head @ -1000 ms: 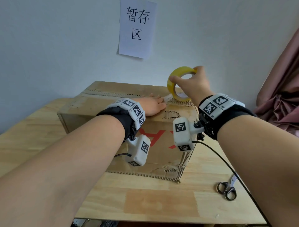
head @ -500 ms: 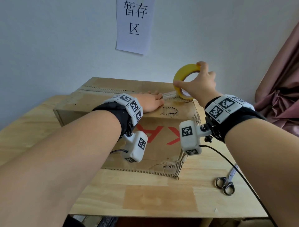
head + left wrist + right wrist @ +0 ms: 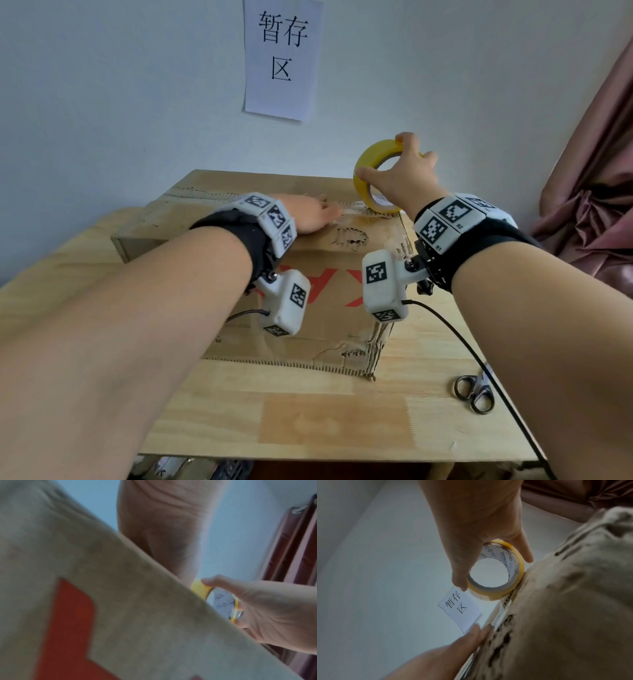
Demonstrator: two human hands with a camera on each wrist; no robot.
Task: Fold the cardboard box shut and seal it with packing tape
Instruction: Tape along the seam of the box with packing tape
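A worn cardboard box [image 3: 212,219] with red lettering on its front lies closed on the wooden table [image 3: 308,421]. My left hand [image 3: 310,214] lies flat on the box top, straight fingers pressing a pulled-out strip of clear tape [image 3: 351,210] along the seam. My right hand [image 3: 399,180] grips a yellow tape roll [image 3: 368,164] standing on edge at the box's right end. In the right wrist view the roll [image 3: 513,588] touches the box edge [image 3: 556,601], and the left fingertips [image 3: 481,630] press the tape. The left wrist view shows the blurred box front [image 3: 120,615] and the roll [image 3: 200,588].
Scissors [image 3: 474,394] lie on the table to the right of the box, beside a black cable [image 3: 459,339]. A paper sign [image 3: 282,58] hangs on the wall behind. A pink curtain [image 3: 589,205] hangs at the right. Bare table lies in front of the box.
My right hand has drawn the roll rightward to the box's right end, lengthening the strip. My left hand stayed flat on the box top.
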